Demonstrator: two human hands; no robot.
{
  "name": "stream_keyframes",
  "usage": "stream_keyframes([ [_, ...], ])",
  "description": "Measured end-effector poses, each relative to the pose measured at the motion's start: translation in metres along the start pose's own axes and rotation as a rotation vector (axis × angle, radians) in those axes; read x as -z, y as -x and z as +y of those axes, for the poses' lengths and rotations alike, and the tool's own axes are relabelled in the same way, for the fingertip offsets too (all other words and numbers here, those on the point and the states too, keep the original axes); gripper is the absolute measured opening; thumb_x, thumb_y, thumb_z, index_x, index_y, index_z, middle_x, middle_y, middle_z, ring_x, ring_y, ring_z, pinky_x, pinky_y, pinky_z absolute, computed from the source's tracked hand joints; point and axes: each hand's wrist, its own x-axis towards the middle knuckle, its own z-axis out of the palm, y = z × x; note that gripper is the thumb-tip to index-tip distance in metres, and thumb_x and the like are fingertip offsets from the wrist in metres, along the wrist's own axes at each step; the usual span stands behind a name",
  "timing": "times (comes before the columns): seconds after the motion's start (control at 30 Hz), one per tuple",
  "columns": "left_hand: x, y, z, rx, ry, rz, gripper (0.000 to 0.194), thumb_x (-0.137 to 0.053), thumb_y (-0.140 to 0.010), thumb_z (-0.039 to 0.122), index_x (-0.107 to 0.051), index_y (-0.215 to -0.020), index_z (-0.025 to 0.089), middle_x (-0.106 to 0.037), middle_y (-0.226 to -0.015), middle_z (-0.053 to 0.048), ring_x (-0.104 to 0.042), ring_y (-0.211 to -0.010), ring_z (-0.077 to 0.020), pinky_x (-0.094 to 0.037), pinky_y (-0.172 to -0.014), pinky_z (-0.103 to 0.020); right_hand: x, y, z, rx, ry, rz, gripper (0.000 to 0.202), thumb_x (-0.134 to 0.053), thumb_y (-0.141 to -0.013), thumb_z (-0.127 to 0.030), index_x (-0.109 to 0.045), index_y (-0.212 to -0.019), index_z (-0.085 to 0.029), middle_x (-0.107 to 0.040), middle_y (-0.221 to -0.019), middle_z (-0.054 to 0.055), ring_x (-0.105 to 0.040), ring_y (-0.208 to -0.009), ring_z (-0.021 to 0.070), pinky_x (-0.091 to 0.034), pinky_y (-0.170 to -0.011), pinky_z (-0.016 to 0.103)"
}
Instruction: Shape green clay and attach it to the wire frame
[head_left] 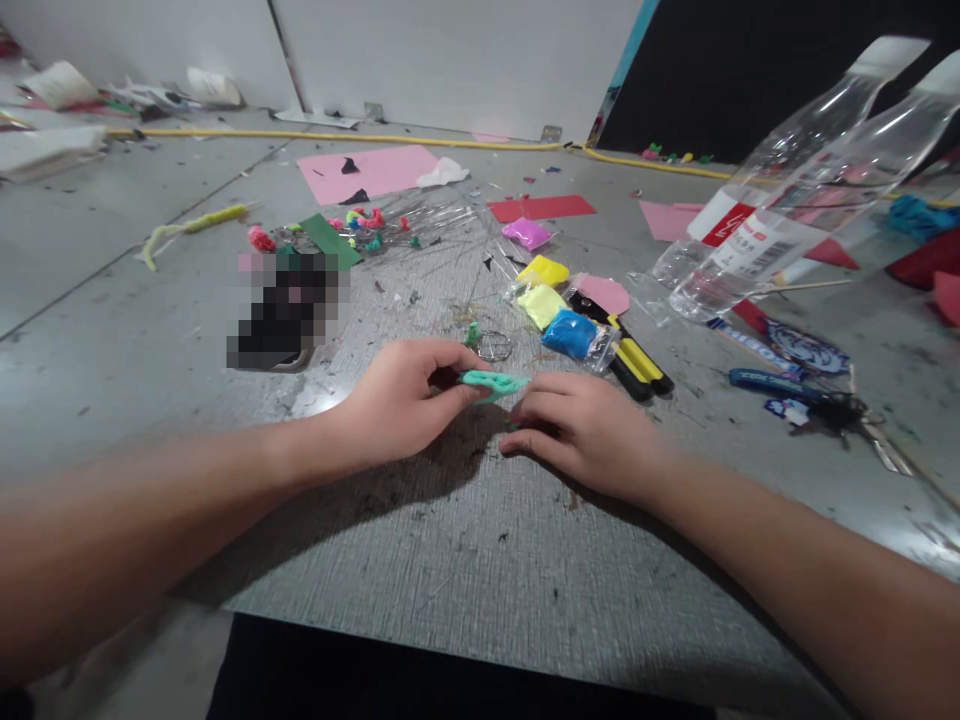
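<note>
Left hand in tight, its fingers narrow, forefinger above and thumb below, and right there between them is the green strip! Its left end sits inside that pinch; the rest juts out rightward, held just above the tabletop, over the part nearer the near edge. Across to the right hand: fingers curled, the foremost tips right at the strip's other end, the thumb lower and apart from it. Gripping or merely touching? Cannot tell from here.

Just beyond the strip, on the side away from the near edge, lies a thin wire ring. Past the right hand's knuckles, the blue packet rests against a yellow-and-black tool, a pale yellow packet snug beside it. And out toward the tabletop's right side, two clear bottles, with keys closer to the near edge.
</note>
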Motion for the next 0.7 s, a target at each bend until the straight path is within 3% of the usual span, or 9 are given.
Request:
stream_keyframes([
  [0.2, -0.004, 0.001, -0.003, 0.132, 0.239, -0.059, 0.014, -0.065, -0.088, 0.028, -0.075, -0.088, 0.017, -0.074, -0.077, -0.003, -0.063, -0.067, -0.0149, -0.046, -0.06, -0.025, 0.0, -0.001, 0.001, -0.02, 0.013, -0.051, 0.013, -0.061, -0.098, -0.019, -0.067, -0.087, -0.018, -0.07, -0.09, 0.008, -0.066, -0.085, 0.0231, -0.05, -0.076, 0.035],
  [0.27, -0.006, 0.001, -0.004, 0.168, 0.313, -0.053, 0.014, -0.065, -0.09, 0.028, -0.074, -0.09, 0.018, -0.071, -0.075, -0.002, -0.062, -0.064, -0.0138, -0.045, -0.056, -0.024, -0.001, -0.001, 0.0, -0.049, 0.07, -0.038, 0.015, -0.055, -0.1, -0.019, -0.064, -0.089, -0.018, -0.07, -0.09, 0.01, -0.064, -0.082, 0.0234, -0.05, -0.073, 0.035],
  [0.33, -0.008, 0.0, -0.005, 0.206, 0.345, -0.043, 0.014, -0.064, -0.09, 0.027, -0.073, -0.094, 0.017, -0.069, -0.071, -0.001, -0.059, -0.057, -0.0117, -0.042, -0.05, -0.022, -0.002, 0.0, -0.003, -0.056, 0.059, 0.041, 0.017, -0.052, -0.103, -0.023, -0.062, -0.09, -0.019, -0.069, -0.087, 0.009, -0.064, -0.079, 0.0223, -0.05, -0.071, 0.035],
  [0.4, -0.008, 0.0, -0.004, 0.216, 0.37, -0.046, 0.014, -0.064, -0.089, 0.023, -0.073, -0.097, 0.017, -0.069, -0.071, -0.001, -0.059, -0.057, -0.0112, -0.044, -0.051, -0.021, -0.002, 0.001, -0.008, -0.033, -0.016, 0.201, 0.017, -0.05, -0.105, -0.025, -0.062, -0.093, -0.021, -0.071, -0.087, 0.006, -0.065, -0.08, 0.0211, -0.051, -0.073, 0.034],
  [0.5, -0.006, 0.001, -0.001, 0.169, 0.485, -0.096, 0.017, -0.061, -0.089, 0.02, -0.075, -0.099, 0.017, -0.076, -0.085, -0.004, -0.069, -0.073, -0.0138, -0.055, -0.068, -0.024, -0.001, 0.002, -0.018, 0.053, -0.08, 0.411, 0.013, -0.053, -0.104, -0.019, -0.065, -0.101, -0.023, -0.074, -0.1, 0.007, -0.07, -0.093, 0.0211, -0.055, -0.083, 0.036],
  [0.6, -0.005, 0.004, 0.002, 0.136, 0.559, -0.178, 0.017, -0.062, -0.091, 0.025, -0.076, -0.093, 0.016, -0.079, -0.09, -0.007, -0.073, -0.08, -0.0165, -0.058, -0.076, -0.028, -0.001, 0.003, -0.024, 0.041, -0.132, 0.455, 0.008, -0.062, -0.099, -0.019, -0.068, -0.097, -0.024, -0.075, -0.097, 0.006, -0.07, -0.086, 0.0201, -0.056, -0.079, 0.035],
  [0.7, -0.005, 0.005, 0.002, 0.083, 0.506, -0.232, 0.018, -0.067, -0.091, 0.03, -0.076, -0.087, 0.015, -0.078, -0.084, -0.007, -0.071, -0.077, -0.0172, -0.057, -0.072, -0.029, -0.004, 0.004, -0.025, -0.13, -0.184, 0.454, 0.012, -0.073, -0.091, -0.027, -0.063, -0.086, -0.024, -0.069, -0.075, 0.0, -0.063, -0.065, 0.016, -0.05, -0.061, 0.03],
])
